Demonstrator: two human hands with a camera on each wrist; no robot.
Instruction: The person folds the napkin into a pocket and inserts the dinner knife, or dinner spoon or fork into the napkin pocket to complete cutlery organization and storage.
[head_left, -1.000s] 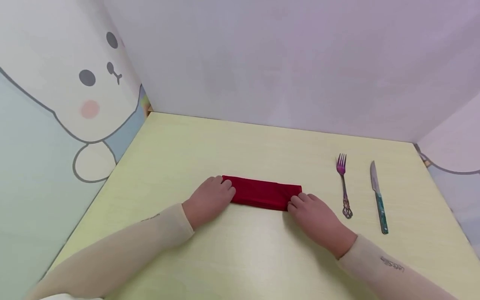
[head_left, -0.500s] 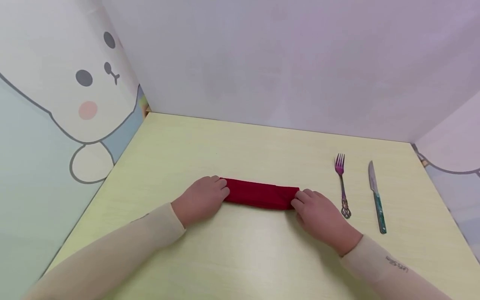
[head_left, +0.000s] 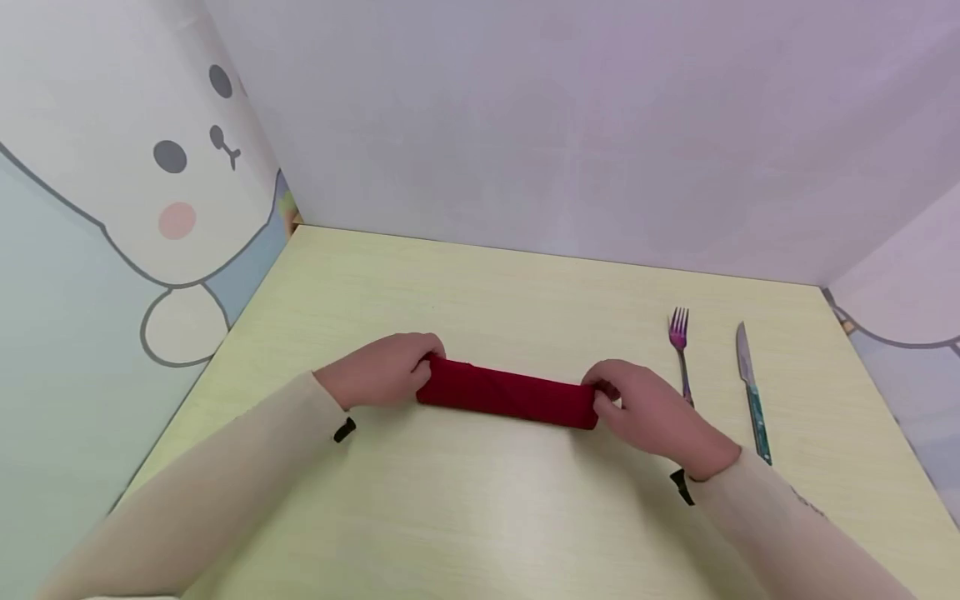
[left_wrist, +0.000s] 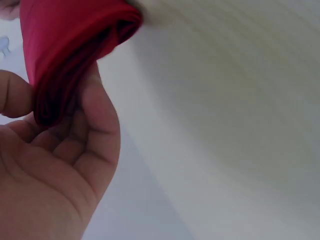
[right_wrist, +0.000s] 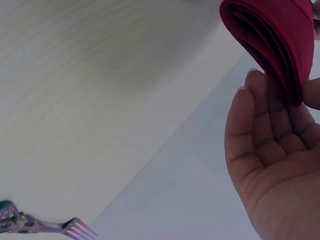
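Note:
A red cloth napkin (head_left: 506,394), folded into a long narrow strip, spans the space between my two hands. My left hand (head_left: 386,371) pinches its left end, thumb on the near side and fingers on the far side. At the other end my right hand (head_left: 651,414) grips in the same way. Several folded layers of the napkin (left_wrist: 75,37) show at the end in the left wrist view, with the fingers curled beneath. In the right wrist view the opposite end of the napkin (right_wrist: 282,47) sits between thumb and fingers, its layers stacked and rounded.
A fork (head_left: 678,337) with purple tines lies right of the napkin, its handle partly hidden behind my right hand. Farther right is a table knife (head_left: 753,392) with a green handle. The pale wooden table (head_left: 480,292) meets white curtain-like walls (head_left: 540,125) behind.
Both hands have turned from lying over the napkin's ends to pinching them with thumbs in front. The napkin has shifted slightly left and its near face has tipped up. Fork and knife stay put.

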